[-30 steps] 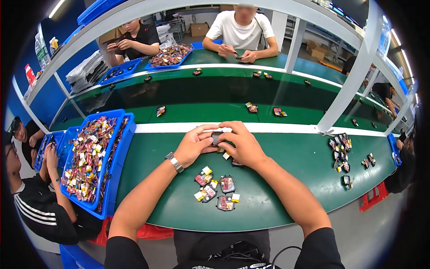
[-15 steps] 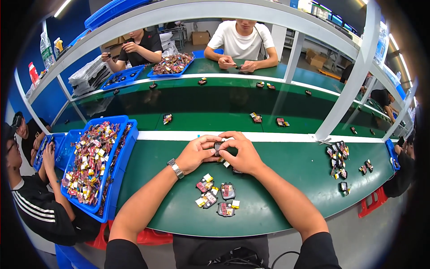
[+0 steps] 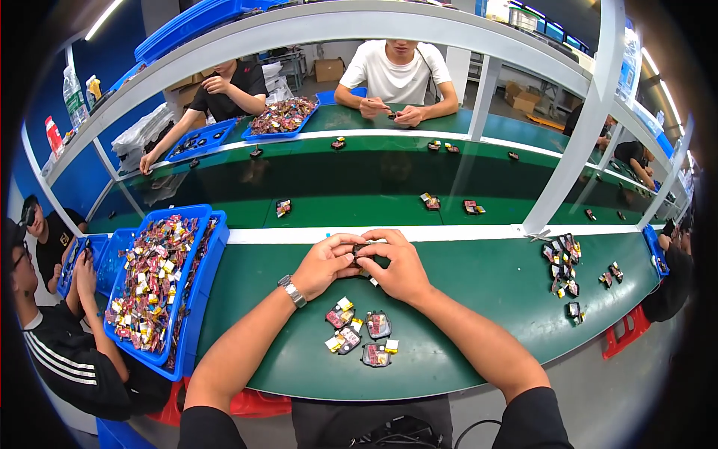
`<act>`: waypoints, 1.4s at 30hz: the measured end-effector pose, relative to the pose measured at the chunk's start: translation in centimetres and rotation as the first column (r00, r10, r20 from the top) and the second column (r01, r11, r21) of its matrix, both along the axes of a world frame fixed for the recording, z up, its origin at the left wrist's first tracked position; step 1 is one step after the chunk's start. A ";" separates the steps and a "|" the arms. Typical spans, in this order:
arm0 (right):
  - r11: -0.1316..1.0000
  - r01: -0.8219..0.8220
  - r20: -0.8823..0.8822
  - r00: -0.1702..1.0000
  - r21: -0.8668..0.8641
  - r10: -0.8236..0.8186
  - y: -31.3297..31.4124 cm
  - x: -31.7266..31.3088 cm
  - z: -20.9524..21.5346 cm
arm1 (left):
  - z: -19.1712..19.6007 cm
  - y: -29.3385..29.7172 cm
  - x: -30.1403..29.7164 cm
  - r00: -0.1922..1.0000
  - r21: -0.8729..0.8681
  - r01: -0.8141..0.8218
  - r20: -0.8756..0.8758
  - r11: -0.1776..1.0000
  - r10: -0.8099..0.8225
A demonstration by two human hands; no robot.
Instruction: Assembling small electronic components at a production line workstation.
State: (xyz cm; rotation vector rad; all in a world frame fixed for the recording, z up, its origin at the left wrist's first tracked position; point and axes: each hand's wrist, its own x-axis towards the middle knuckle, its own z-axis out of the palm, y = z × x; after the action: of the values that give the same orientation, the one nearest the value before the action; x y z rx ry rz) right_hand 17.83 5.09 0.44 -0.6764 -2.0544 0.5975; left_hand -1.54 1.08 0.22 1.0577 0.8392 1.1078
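Note:
Both hands meet over the green table, close to its far white edge. My left hand (image 3: 326,263), with a metal watch at the wrist, has its thumb and fingers closed on a small black plastic casing (image 3: 360,252). From the other side my right hand (image 3: 398,266) pinches the same casing, and the fingers cover most of it. Just below the hands lie several open black casings (image 3: 379,324) with red circuit boards and white-and-yellow pieces. A small white piece (image 3: 373,281) shows beneath my right hand.
To the left stands a blue tray (image 3: 211,258) heaped with red boards and white-yellow parts. More casings (image 3: 562,263) cluster at the right. Past the white rail (image 3: 280,236), a green belt (image 3: 351,215) carries scattered casings. Co-workers sit across and at the left; grey frame posts (image 3: 598,127) rise ahead.
My fingers have shifted around the casing, and its grey face no longer shows. Across the belt, the co-worker in black has lowered an arm toward the belt's edge. The view has shifted slightly.

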 end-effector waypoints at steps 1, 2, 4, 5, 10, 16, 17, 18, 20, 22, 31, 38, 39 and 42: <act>1.000 0.001 -0.001 1.000 0.001 -0.001 0.0 0.0 -0.1 | 0.0 0.0 0.0 1.000 0.001 0.001 -0.001 1.000 -0.001; 1.000 -0.005 -0.003 1.000 0.002 0.005 0.1 0.0 -0.2 | -0.1 0.0 0.0 1.000 0.001 0.002 0.006 1.000 -0.002; 1.000 -0.009 -0.006 1.000 0.006 0.009 0.2 0.0 -0.3 | -0.1 0.0 0.0 1.000 0.004 0.005 0.012 1.000 -0.005; 1.000 -0.004 -0.009 1.000 -0.030 0.004 0.2 0.0 -0.2 | -0.1 0.1 0.0 1.000 0.000 0.010 0.020 1.000 -0.010; 0.997 0.025 0.003 1.000 -0.071 -0.025 -0.2 -0.1 -0.1 | -0.2 0.2 0.0 0.999 -0.004 0.021 0.049 1.000 -0.021; 0.985 0.050 -0.036 0.998 -0.162 -0.057 -0.5 -0.6 -0.6 | -0.3 0.0 0.3 0.999 0.005 -0.050 0.000 0.999 0.050; 0.986 0.050 -0.036 0.998 -0.162 -0.057 -0.5 -0.6 -0.6 | -0.2 0.0 0.3 0.998 0.007 -0.055 0.010 0.998 0.055; 0.972 0.035 -0.053 0.997 -0.233 -0.049 -0.5 -0.6 -0.6 | -0.2 -0.1 0.4 0.998 0.008 -0.059 0.021 0.998 0.059; 0.952 0.018 -0.071 0.997 -0.305 -0.042 -0.4 -0.6 -0.7 | -0.3 -0.1 0.4 0.998 0.015 -0.059 0.029 0.998 0.059; 0.844 -0.131 -0.230 0.973 -0.519 0.010 -0.1 -0.6 -1.0 | -0.4 -0.1 0.4 0.998 0.021 -0.058 0.037 0.998 0.057; 0.999 0.044 -0.046 0.998 -0.029 -0.045 -0.5 -0.6 0.3 | -0.6 0.1 0.5 0.997 0.109 -0.073 0.046 0.991 0.068; 0.995 0.102 -0.097 0.990 0.019 -0.099 -1.3 -1.1 -0.1 | -1.2 0.2 0.3 0.994 0.147 -0.094 0.071 0.985 0.084; 0.994 0.101 -0.109 0.989 -0.026 -0.104 -1.4 -1.2 -0.2 | -1.3 0.2 0.3 0.993 0.142 -0.099 0.075 0.985 0.089; 0.988 0.087 -0.134 0.985 -0.124 -0.104 -1.3 -1.1 -0.4 | -1.3 0.1 0.5 0.992 0.138 -0.113 0.074 0.984 0.104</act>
State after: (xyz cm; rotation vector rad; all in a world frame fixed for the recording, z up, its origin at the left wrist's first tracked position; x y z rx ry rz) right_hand 16.74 3.80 -0.01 -0.7754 -1.8565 0.6951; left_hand -0.99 1.22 -1.11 1.0969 0.7813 1.3035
